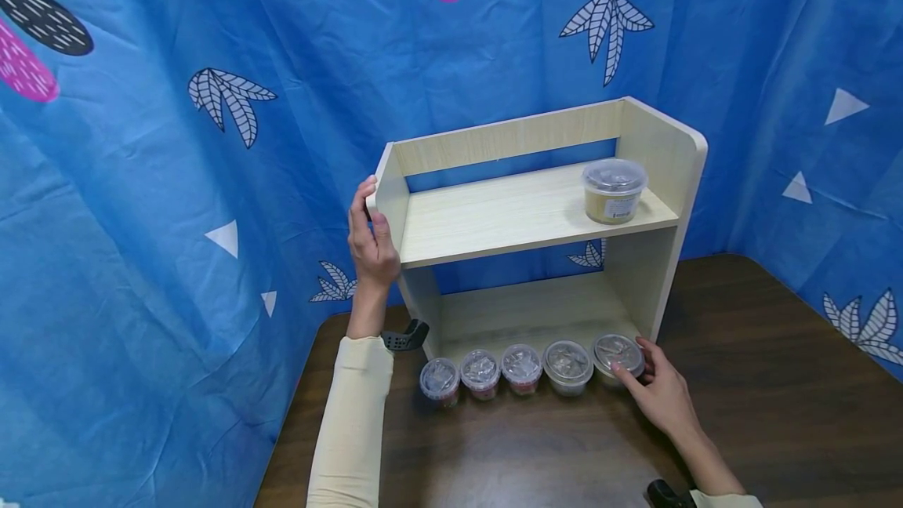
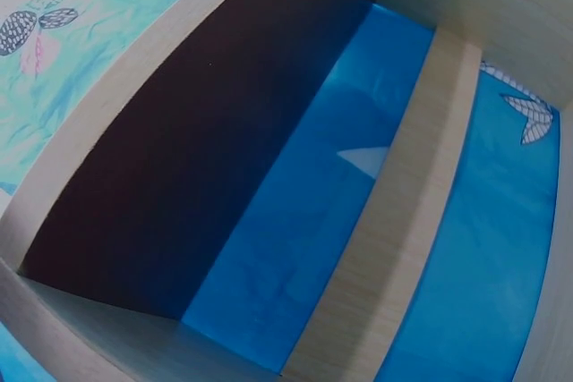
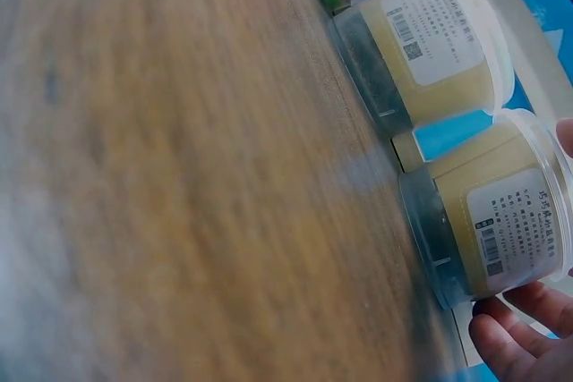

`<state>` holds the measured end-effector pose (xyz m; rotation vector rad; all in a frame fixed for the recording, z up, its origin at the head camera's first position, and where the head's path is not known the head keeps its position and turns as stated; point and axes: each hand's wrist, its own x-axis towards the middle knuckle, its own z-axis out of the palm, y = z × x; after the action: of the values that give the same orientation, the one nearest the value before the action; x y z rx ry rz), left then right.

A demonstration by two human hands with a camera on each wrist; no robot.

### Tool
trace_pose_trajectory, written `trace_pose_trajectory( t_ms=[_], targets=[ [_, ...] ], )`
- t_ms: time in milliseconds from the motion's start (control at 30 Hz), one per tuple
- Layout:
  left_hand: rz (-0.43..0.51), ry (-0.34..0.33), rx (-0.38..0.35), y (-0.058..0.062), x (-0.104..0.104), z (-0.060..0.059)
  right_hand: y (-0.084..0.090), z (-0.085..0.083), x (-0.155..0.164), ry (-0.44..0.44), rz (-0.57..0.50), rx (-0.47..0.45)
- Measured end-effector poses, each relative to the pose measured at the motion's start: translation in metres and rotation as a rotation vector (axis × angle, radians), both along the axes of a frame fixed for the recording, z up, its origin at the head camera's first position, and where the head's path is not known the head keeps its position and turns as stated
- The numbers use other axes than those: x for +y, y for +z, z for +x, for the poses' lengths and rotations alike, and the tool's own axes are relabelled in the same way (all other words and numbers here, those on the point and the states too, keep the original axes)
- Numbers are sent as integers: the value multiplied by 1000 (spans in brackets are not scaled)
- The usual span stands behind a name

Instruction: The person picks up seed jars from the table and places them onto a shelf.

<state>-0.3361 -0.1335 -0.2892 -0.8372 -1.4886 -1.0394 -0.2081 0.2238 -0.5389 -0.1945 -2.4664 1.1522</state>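
My left hand (image 1: 372,245) holds the left side panel of a pale wooden two-tier shelf (image 1: 494,206), its fingers at the panel's upper front edge. The left wrist view shows the shelf's boards (image 2: 394,212) but not the hand. My right hand (image 1: 663,394) grips a round lidded plastic tub (image 1: 619,355) at the right end of a row, thumb on one side and fingers on the other. In the right wrist view this tub (image 3: 501,221) has pale yellow contents and a white printed label, with fingers (image 3: 515,337) touching its side. A similar tub (image 1: 567,367) stands beside it.
Three smaller lidded cups with red on them, one a leftmost cup (image 1: 440,381), continue the row along the shelf's front. A larger yellow tub (image 1: 614,193) stands on the upper tier's right end. Blue patterned cloth (image 1: 282,179) hangs behind the dark wooden table (image 1: 536,453).
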Motion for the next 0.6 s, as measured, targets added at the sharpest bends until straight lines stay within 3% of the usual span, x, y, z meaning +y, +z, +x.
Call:
trace_pose_trajectory(
  t_ms=[600],
  targets=[
    [-1, -17, -15, -2, -1, -1, -3, 0, 1, 46, 28, -9]
  ],
)
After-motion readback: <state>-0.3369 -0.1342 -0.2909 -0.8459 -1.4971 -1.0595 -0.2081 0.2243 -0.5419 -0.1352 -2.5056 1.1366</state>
